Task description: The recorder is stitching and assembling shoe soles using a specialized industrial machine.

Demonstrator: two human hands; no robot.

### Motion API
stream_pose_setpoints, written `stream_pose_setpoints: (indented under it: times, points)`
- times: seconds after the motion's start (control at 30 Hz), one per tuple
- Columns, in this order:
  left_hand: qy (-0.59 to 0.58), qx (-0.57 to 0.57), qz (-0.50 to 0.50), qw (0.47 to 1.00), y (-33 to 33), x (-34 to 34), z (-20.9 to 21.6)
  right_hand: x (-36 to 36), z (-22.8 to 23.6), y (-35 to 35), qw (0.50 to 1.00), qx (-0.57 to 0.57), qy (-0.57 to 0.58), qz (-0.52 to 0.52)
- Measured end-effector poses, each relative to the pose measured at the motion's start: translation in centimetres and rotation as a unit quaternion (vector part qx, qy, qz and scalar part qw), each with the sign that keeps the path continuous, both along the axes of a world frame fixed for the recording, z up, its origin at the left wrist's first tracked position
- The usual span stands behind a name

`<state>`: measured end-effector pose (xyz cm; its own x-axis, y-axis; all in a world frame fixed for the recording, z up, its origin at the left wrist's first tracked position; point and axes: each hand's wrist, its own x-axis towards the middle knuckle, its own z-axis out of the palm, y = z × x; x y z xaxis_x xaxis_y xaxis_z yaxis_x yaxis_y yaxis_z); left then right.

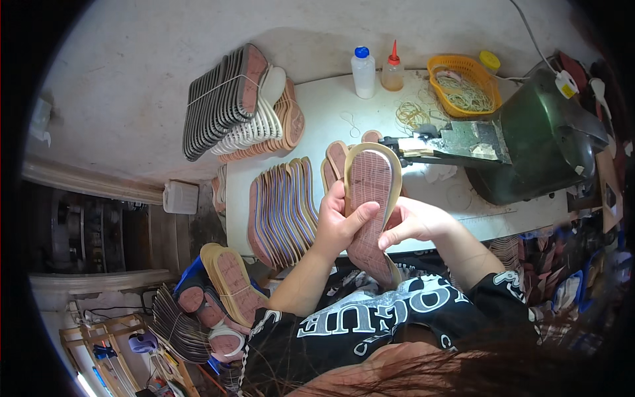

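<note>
Both of my hands hold a shoe insole (370,177) upright over the near edge of the table. Its face is brownish pink with a fine grid, and a pale yellow rim runs round the broad end. My left hand (338,223) grips its left side, the thumb lying across the face. On the other side my right hand (415,221) has its thumb at the edge, its fingers partly hidden behind the insole. Just past the broad end is the lit metal arm (456,142) of a green machine (536,149). More insoles (336,159) lie partly hidden behind the held one.
A row of stacked insoles (281,212) stands left on the white table (324,106), tied bundles (225,99) behind it. At the back are a white bottle (363,76), a red-tipped bottle (392,74) and a yellow basket (436,66) of rubber bands. Another bundle (231,278) sits lower left.
</note>
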<state>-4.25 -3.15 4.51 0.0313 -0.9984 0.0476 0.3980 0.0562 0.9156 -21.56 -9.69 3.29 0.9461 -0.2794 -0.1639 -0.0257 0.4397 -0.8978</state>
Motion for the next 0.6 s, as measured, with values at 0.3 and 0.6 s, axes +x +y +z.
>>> stream_pose_setpoints:
  times: [0.3, 0.6]
  points:
    - [-0.268, -0.021, 0.093, 0.959, -1.2, 0.1, -0.5, 0.3, 3.0, 0.4, 0.946, -0.245, 0.144, -0.155]
    - [-0.068, 0.033, 0.071, 0.995, -3.6, -0.1, 0.0, -0.7, 1.3, -1.3, 0.987, 0.103, 0.059, -0.107]
